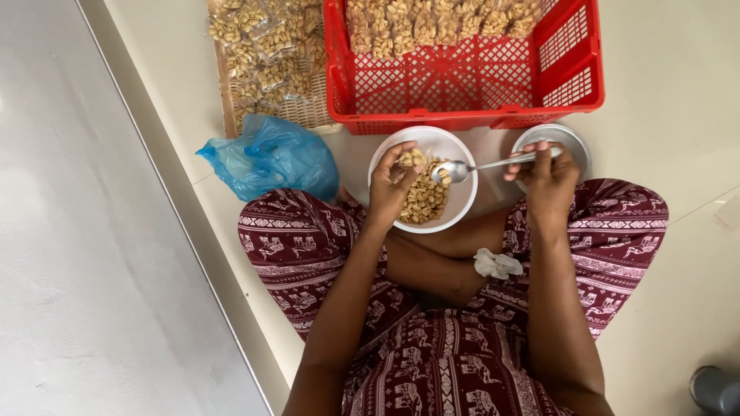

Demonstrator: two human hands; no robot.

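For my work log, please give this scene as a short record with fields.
Left hand: at the rim of the white bowl, on the peanuts
Right hand: holds a metal spoon over the bowl
Behind bowl: red crate with packed peanut bags
Left side: woven tray, blue plastic bag
Under right hand: round metal lid
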